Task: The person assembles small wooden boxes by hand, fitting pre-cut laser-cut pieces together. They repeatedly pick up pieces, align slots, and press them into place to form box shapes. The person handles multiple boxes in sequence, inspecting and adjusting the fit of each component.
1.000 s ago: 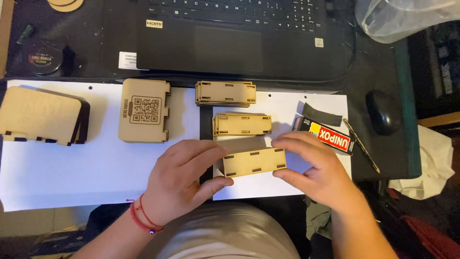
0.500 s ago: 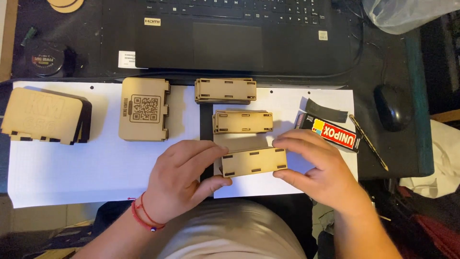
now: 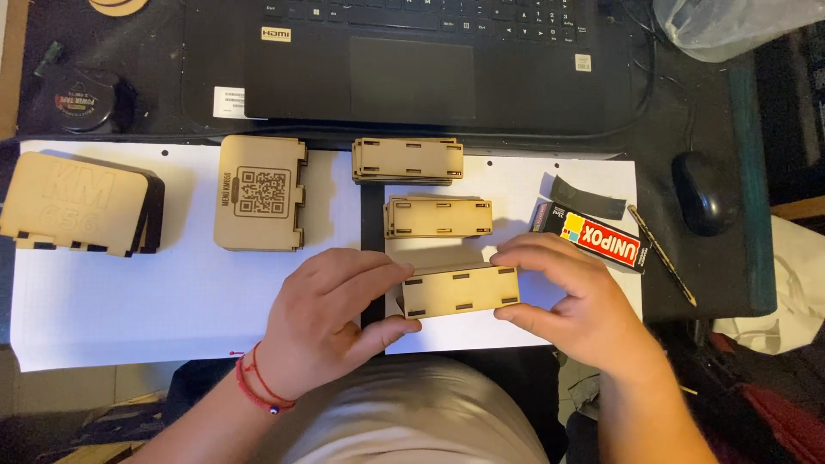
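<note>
Both my hands hold one small wooden panel (image 3: 460, 290) with slots, flat above the white paper. My left hand (image 3: 331, 314) grips its left end between thumb and fingers. My right hand (image 3: 571, 296) grips its right end. Just beyond it lies a second stack of like panels (image 3: 438, 216), and a third stack (image 3: 406, 160) sits further back. A red cord bracelet is on my left wrist.
A laser-cut panel with a square code (image 3: 259, 192) and a stack of rounded wooden panels (image 3: 77, 204) lie on the left sheet of white paper (image 3: 129, 309). A glue box (image 3: 593, 236), pencil (image 3: 662, 256), mouse (image 3: 703, 192), laptop (image 3: 412, 60) and tape measure (image 3: 82, 99) surround them.
The panel between my hands has stayed in nearly the same place; my grip on both ends is unchanged. The view has shifted slightly.
</note>
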